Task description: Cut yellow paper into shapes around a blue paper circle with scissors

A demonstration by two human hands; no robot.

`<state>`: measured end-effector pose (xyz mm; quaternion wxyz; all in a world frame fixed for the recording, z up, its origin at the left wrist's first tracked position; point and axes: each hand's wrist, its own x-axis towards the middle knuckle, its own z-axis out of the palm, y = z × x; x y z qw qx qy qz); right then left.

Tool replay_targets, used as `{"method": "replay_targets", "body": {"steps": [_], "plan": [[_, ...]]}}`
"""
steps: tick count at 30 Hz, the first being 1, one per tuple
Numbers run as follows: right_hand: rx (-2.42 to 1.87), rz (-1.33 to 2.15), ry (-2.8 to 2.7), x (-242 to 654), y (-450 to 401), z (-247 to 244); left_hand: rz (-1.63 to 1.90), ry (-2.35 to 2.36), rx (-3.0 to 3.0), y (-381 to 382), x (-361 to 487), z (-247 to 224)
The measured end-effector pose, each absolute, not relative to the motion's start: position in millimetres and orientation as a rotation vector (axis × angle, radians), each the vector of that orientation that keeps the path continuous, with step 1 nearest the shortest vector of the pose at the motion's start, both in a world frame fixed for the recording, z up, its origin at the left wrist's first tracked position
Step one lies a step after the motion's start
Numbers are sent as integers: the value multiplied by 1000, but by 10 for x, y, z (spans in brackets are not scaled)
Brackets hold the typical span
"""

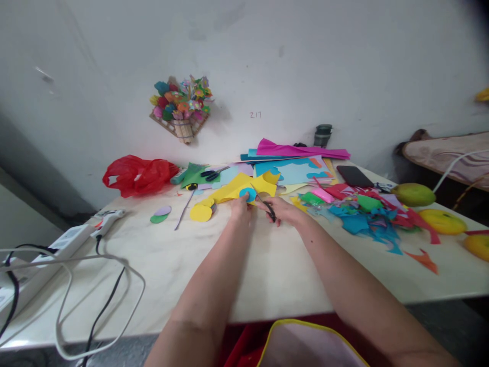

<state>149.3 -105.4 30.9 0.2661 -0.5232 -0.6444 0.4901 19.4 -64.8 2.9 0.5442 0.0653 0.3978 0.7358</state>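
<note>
My left hand (240, 206) is closed on a yellow sheet (231, 187), with a small blue disc (248, 193) pressed against the sheet's face. The sheet has curved cut-outs along its edges. In my right hand (280, 209) is a pair of scissors (270, 208), its blades pointing up and left at the yellow sheet beside the blue disc. Left of my hands lie several yellow discs (200, 212), overlapping on the table. Farther left, a lilac disc (163, 210) partly covers a green disc (157, 219).
Coloured scraps (362, 219) spread over the right side, near a dark phone (354, 176) and yellow-green fruit (414, 194). Coloured sheets (290, 171) lie at the back. More scissors (214, 174) and a red plastic bag (139, 176) are back left; a power strip (63, 243) with cables stands front left.
</note>
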Motion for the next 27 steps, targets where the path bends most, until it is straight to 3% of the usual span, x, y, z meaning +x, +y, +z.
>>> {"method": "replay_targets", "body": {"steps": [27], "plan": [[-1454, 1284, -1725, 1507, -1063, 348, 1787, 907, 211, -632, 181, -24]]}}
